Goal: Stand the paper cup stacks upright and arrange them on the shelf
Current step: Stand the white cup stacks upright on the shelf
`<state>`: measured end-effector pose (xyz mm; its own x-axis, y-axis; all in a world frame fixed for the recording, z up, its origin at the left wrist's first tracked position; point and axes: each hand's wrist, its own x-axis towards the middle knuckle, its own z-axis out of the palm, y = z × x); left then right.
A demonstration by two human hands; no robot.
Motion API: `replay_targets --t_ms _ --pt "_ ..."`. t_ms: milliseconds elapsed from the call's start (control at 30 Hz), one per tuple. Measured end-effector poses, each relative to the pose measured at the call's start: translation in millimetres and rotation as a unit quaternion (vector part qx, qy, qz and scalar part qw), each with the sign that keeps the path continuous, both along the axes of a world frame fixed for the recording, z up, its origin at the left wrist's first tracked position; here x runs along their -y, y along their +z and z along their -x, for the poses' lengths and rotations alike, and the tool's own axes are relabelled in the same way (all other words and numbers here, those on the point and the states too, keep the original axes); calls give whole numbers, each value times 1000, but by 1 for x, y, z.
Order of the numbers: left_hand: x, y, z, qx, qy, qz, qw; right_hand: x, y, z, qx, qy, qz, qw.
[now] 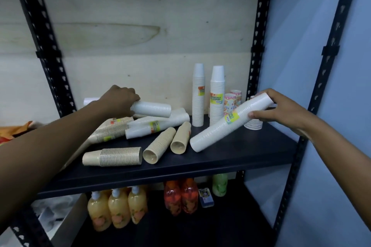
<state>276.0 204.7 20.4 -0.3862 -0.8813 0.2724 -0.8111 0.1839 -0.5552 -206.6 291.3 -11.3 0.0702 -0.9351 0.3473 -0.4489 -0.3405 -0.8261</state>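
On the dark shelf board [241, 152] several paper cup stacks lie on their sides. My left hand [120, 100] grips the end of a short white stack [152, 108] lying on top of the pile. My right hand [281, 108] holds the upper end of a long white stack [226, 122] with a yellow label; it is tilted, its lower end resting on the shelf. Two tall white stacks [198, 96] [216, 94] stand upright at the back. Beige stacks [114, 156] [160, 144] [180, 138] lie near the front.
Patterned cups [232, 100] and a short white stack [253, 124] stand at the back right. Black perforated uprights [257, 46] [46, 46] frame the shelf. Below stand orange-yellow bottles [116, 208], red pouches [180, 196] and a green bottle [219, 184]. A blue wall is on the right.
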Motion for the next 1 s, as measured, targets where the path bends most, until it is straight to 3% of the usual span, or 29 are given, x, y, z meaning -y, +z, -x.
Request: replay_targets --t_ms 167,267,533,1000 --pt "2 10 28 42 -44 51 997 3 -3 -20 180 18 36 983" --pt "8 11 46 53 -94 93 990 8 -4 -25 220 -4 71 973" --pt "24 4 102 94 -236 150 955 23 -14 -26 214 -60 132 966" --pt "23 -39 168 183 -342 187 902 41 -5 -32 153 -96 146 973"
